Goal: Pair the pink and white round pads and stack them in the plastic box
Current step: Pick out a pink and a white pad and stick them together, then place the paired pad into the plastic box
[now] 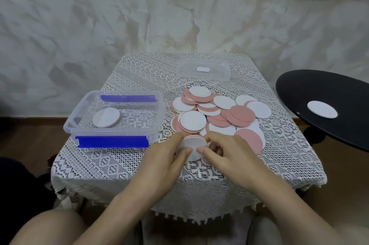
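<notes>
A heap of pink and white round pads (219, 113) lies on the lace-covered table (111, 161). At the heap's near edge both hands hold one pair of pads (191, 144), white face up with a pink rim showing behind. My left hand (169, 157) grips its left side, thumb on top. My right hand (221, 152) pinches its right side. The clear plastic box (83, 117) with blue clips stands to the left and holds a white-faced pad (106, 117).
The box's clear lid (202, 70) lies at the table's back. A black round stool (311, 93) to the right carries one white pad (322, 109). A wall stands behind the table, and my knees are below its front edge.
</notes>
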A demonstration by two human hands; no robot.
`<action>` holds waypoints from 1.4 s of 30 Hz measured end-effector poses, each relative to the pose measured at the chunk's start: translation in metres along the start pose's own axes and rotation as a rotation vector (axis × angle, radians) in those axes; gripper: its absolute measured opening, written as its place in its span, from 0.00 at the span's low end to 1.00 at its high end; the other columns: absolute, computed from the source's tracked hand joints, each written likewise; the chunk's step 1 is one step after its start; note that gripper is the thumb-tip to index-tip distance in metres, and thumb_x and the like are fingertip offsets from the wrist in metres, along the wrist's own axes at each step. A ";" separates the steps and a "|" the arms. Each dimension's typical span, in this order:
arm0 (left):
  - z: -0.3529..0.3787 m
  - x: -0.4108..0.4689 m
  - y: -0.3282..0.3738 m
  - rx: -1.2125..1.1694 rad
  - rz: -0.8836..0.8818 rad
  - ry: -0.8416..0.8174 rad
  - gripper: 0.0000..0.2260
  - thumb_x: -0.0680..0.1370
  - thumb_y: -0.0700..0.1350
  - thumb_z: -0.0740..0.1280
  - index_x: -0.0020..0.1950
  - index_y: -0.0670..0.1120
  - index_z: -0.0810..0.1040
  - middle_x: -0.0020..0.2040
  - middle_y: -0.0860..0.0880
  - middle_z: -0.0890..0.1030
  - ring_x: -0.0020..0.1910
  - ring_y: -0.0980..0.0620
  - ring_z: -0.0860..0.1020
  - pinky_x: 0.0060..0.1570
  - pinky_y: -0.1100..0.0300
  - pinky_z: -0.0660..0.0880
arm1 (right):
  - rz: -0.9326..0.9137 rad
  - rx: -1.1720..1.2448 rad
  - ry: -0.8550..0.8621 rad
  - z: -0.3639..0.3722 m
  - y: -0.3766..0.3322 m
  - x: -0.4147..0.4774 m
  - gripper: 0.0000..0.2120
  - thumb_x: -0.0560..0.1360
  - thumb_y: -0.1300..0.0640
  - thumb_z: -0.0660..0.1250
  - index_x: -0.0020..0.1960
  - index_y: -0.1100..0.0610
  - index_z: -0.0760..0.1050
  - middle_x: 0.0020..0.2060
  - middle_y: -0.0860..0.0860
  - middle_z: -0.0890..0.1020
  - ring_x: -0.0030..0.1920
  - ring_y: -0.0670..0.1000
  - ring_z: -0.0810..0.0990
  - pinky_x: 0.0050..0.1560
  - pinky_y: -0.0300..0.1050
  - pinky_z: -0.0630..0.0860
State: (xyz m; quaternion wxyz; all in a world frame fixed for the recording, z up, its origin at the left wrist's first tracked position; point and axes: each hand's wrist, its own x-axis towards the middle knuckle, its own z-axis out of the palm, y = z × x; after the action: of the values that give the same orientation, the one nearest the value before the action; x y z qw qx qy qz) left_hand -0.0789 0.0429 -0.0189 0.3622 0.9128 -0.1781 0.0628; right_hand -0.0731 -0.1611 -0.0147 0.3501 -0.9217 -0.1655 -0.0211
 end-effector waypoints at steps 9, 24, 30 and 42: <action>-0.001 -0.001 0.002 0.035 0.033 0.041 0.02 0.82 0.49 0.63 0.53 0.54 0.72 0.34 0.56 0.73 0.36 0.57 0.73 0.35 0.58 0.69 | -0.065 -0.074 0.072 0.000 -0.007 -0.002 0.09 0.82 0.46 0.60 0.45 0.47 0.72 0.32 0.45 0.77 0.34 0.45 0.75 0.37 0.47 0.72; -0.035 -0.010 -0.011 -0.187 -0.083 0.076 0.04 0.80 0.53 0.64 0.50 0.54 0.73 0.36 0.50 0.78 0.35 0.50 0.77 0.38 0.46 0.76 | -0.075 0.042 0.071 0.015 -0.036 0.018 0.10 0.80 0.47 0.65 0.60 0.39 0.73 0.43 0.33 0.79 0.44 0.39 0.79 0.44 0.42 0.76; -0.062 -0.025 -0.020 -0.247 -0.205 0.146 0.06 0.78 0.53 0.64 0.54 0.58 0.75 0.44 0.55 0.82 0.43 0.55 0.80 0.46 0.48 0.78 | -0.050 0.211 -0.005 0.027 -0.067 0.038 0.10 0.80 0.52 0.68 0.56 0.38 0.75 0.43 0.38 0.80 0.36 0.44 0.82 0.42 0.49 0.79; -0.139 -0.014 -0.062 -0.118 -0.408 0.189 0.02 0.81 0.51 0.66 0.53 0.57 0.76 0.37 0.56 0.80 0.32 0.61 0.75 0.30 0.70 0.67 | 0.035 0.311 -0.092 0.046 -0.120 0.099 0.07 0.79 0.55 0.67 0.54 0.44 0.76 0.42 0.45 0.82 0.28 0.49 0.81 0.38 0.51 0.79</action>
State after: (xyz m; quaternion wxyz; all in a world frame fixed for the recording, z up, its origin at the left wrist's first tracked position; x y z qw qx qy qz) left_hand -0.0667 0.1838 0.0392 0.4354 0.8971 0.0415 0.0630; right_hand -0.0210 -0.0186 0.0428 0.4808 -0.8593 -0.1665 0.0530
